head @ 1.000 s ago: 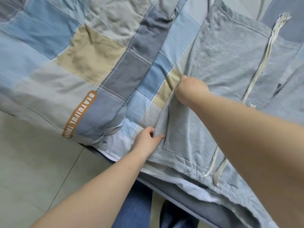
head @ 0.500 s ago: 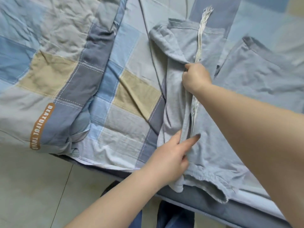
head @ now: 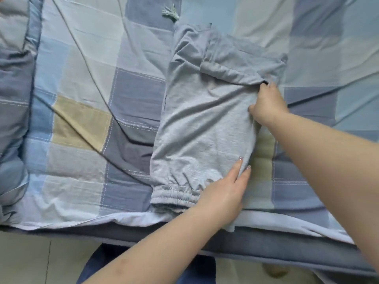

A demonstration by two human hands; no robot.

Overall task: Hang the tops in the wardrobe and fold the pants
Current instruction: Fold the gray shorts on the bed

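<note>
Grey sweatpants (head: 196,128) lie folded lengthwise on the checked bed sheet (head: 86,124), the elastic waistband at the near edge. My left hand (head: 223,193) rests flat on the near right corner by the waistband, fingers straight. My right hand (head: 266,105) grips the pants' right edge halfway up, fingers curled into the cloth. A frayed drawstring end (head: 170,13) pokes out beyond the far end of the pants.
A rolled checked quilt (head: 14,99) lies along the left side. The bed's near edge (head: 266,244) runs across the bottom, with tiled floor (head: 26,261) below it. A thin dark cable (head: 90,70) crosses the sheet left of the pants.
The left half of the pants has been flipped over to the right, and both hands moved to the right edge. The view shifted right along the bed.
</note>
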